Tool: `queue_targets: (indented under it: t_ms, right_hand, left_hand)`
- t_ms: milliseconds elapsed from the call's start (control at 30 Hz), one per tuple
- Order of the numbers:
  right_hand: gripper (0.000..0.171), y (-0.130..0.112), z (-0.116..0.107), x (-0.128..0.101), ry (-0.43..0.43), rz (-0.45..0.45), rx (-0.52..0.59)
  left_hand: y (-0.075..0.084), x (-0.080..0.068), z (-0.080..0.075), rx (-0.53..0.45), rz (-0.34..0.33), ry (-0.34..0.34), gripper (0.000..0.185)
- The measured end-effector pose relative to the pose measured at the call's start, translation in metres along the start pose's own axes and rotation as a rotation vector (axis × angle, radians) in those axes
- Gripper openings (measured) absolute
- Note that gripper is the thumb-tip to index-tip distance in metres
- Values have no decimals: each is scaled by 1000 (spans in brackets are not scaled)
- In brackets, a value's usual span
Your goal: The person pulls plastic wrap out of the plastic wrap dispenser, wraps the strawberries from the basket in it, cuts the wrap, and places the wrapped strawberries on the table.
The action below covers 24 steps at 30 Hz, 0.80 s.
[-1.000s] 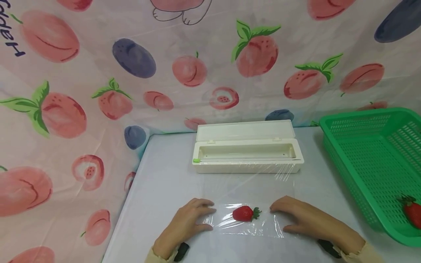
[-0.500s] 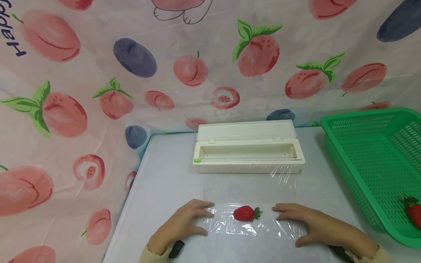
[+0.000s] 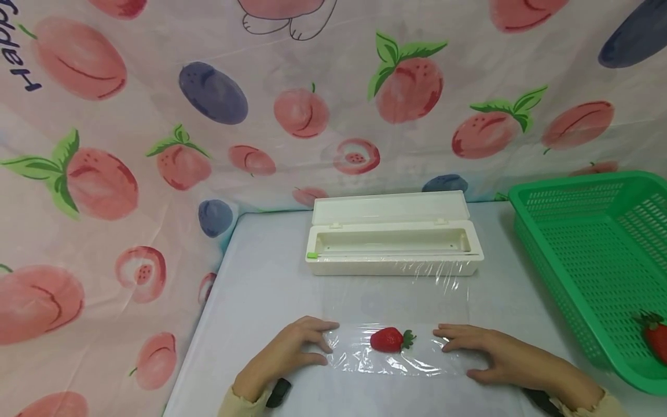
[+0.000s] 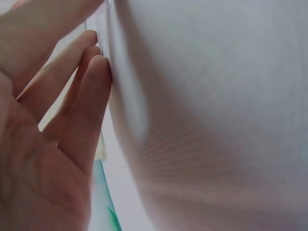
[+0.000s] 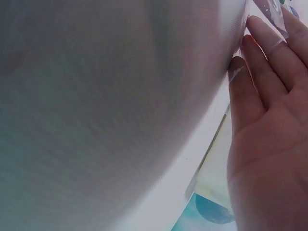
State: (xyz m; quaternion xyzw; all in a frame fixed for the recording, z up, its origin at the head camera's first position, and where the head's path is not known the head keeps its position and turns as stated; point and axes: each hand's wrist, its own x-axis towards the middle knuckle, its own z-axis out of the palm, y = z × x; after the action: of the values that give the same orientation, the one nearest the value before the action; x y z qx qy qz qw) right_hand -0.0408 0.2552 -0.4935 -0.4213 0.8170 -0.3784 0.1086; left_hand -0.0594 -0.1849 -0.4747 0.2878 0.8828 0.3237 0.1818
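A red strawberry [image 3: 387,340] with a green leafy cap lies on clear plastic wrap [image 3: 359,364], which runs back over the front of a long white wrap dispenser box [image 3: 393,267]. My left hand [image 3: 292,350] rests at the left edge of the wrap, fingers spread and fingertips on the tabletop. On the other side, my right hand [image 3: 495,353] touches the wrap's right edge, fingers extended towards the strawberry. In the left wrist view, the left fingers [image 4: 86,101] reach down to the white surface. The right wrist view shows film over the right fingers [image 5: 269,53].
The dispenser's hinged lid [image 3: 391,207] stands raised, with a green slider [image 3: 312,255] at its front left. A green perforated basket [image 3: 589,255] stands on the right, holding another strawberry [image 3: 655,336]. A fruit-print cloth [image 3: 333,75] hangs behind the white tabletop [image 3: 245,289].
My right hand has moved outward to the right, its fingers straightening, and my left hand has shifted slightly left. The film around the strawberry lies spread a little differently.
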Motion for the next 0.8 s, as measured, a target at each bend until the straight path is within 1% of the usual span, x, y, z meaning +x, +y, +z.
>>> queue_targets:
  t_ms: [133,233,300,367,467,567,667,800]
  right_hand:
    - [42,0,-1,1,11,13,-13]
    - [41,0,-1,2,27,-1,-12]
    - [41,1,-2,3,42,-27,-22]
    - [41,1,-2,3,57,-46,-30]
    - [40,2,-2,2,65,-51,-39]
    - [42,4,-3,-1,79,-50,-58]
    - [41,5,-5,-4,82,-42,-54]
    - [36,6,-7,-3,72,-37,-39]
  left_hand:
    - [-1,0,0,5,8,8,3]
    - [-2,0,0,6,13,10,4]
    - [-1,-1,0,11,9,10,3]
    - [-1,-1,0,27,18,15,7]
    - [0,-1,1,45,34,22,15]
    - [2,-1,2,58,49,30,15]
    - [4,1,2,66,43,28,12]
    - [6,2,0,81,16,29,8]
